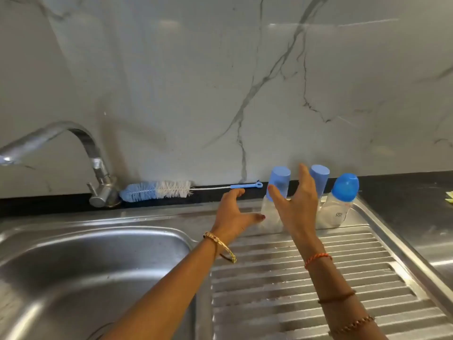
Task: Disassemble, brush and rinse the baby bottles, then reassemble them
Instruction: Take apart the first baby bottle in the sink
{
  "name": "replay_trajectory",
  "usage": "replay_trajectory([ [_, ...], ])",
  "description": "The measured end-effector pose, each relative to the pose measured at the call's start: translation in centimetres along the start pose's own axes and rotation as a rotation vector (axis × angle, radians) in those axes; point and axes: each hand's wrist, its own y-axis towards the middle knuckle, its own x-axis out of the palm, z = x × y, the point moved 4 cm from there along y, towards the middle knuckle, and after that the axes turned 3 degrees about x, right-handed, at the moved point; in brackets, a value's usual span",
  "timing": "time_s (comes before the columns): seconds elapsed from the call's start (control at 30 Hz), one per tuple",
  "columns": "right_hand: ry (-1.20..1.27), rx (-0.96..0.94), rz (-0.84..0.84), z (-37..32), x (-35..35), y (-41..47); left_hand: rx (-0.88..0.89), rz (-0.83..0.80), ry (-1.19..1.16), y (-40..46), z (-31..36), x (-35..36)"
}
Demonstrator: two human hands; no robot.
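Three capped bottles (337,209) stand right of centre on the draining board (294,278). Left hand (232,214) and right hand (295,207) spread, fingers loose, flanking the leftmost bottle (275,192), possibly touching. Brush (157,190) lies behind, left.

Sink basin (73,278) is brushed stainless steel, pretty shiny with soft reflections, and the ribbed drainboard (306,290) next to it is the same metal, looks wet and glossy. Faucet (81,148) is polished chrome, mirror-like. Wall (220,69) is glossy white marble-look slab with grey veins, smooth enough to reflect lights. The surface (404,192) is dark, smooth stone. Baby bottles (335,212) are cloudy translucent plastic with matt blue plastic caps. Bottle brush (157,191) has fuzzy blue and white bristles, thin wire stem, blue plastic handle. Bangle (220,244) looks like shiny gold metal.
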Motion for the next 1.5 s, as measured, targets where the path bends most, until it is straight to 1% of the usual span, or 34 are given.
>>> replay_trajectory([
  [0.07, -0.018, -0.078, -0.005, -0.1, 0.5, 0.9, 0.005, -0.015, -0.002, 0.9, -0.3, 0.7],
  [0.2, -0.027, -0.088, -0.024, 0.7, 1.7, 1.6, -0.013, -0.019, 0.022, 2.6, -1.7, 2.3],
  [0.4, 0.007, -0.13, 0.046, 0.5, 0.8, 1.2, 0.073, -0.029, 0.076, 2.9, -2.5, 4.3],
  [0.47, 0.024, -0.173, 0.072, -0.2, 0.1, 0.5, 0.14, 0.023, 0.109, 2.3, -2.2, 4.2],
  [0.6, 0.124, -0.163, 0.078, -2.3, -1.1, -1.3, 0.254, 0.153, 0.113, 0.2, -0.8, 2.6],
  [0.7, 0.155, -0.166, 0.039, -3.8, -1.4, -3.7, 0.3, 0.191, 0.139, -2.0, -0.7, 1.1],
  [0.9, 0.248, -0.092, -0.025, -5.8, -1.3, -8.7, 0.284, 0.247, 0.18, -7.1, -1.8, -2.7],
  [1.07, 0.434, -0.012, -0.069, -8.3, -0.3, -13.7, 0.273, 0.309, 0.248, -12.4, -2.4, -6.8],
  [1.17, 0.511, 0.024, -0.128, -9.2, 1.1, -17.1, 0.211, 0.325, 0.243, -16.0, -4.1, -9.5],
  [1.27, 0.567, 0.075, -0.25, -9.4, 3.1, -20.2, 0.085, 0.321, 0.201, -19.5, -6.3, -12.2],
  [1.33, 0.581, 0.067, -0.345, -9.7, 4.2, -21.8, 0.034, 0.287, 0.177, -21.3, -7.4, -14.0],
  [1.4, 0.611, 0.014, -0.466, -10.3, 4.9, -22.8, 0.019, 0.24, 0.134, -22.6, -7.9, -15.6],
  [1.5, 0.629, -0.044, -0.655, -11.2, 5.6, -23.9, 0.009, 0.127, 0.036, -23.5, -8.3, -17.3],
])
